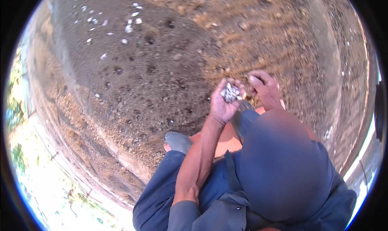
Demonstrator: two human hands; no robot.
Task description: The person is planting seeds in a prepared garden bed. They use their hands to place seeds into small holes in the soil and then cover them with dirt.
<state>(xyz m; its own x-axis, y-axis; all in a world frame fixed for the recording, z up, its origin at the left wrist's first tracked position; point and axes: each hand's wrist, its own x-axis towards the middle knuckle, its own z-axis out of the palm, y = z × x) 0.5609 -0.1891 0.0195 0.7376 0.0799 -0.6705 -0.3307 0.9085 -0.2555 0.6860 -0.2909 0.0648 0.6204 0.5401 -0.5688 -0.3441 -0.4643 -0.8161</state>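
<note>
My left hand (224, 102) is palm up, its fingers curled around a small heap of whitish, purple-tinged pieces (231, 93), possibly garlic cloves. Just to its right, my right hand (265, 88) is raised over the soil with bent fingers, thumb and forefinger near each other. Whether something small sits between those fingertips cannot be told. Below both hands lies dark, crumbly soil (169, 88) with several small holes (150, 40) in it. Whitish pieces (128, 26) like those in my palm are scattered over the soil at the upper left.
Straw-coloured litter (236, 49) covers the ground at the upper middle and right. A grey shoe (178, 141) stands on the soil by my left knee. Pale ridges (69, 79) run along the left side. Bright greenery (16, 109) shows past the left edge.
</note>
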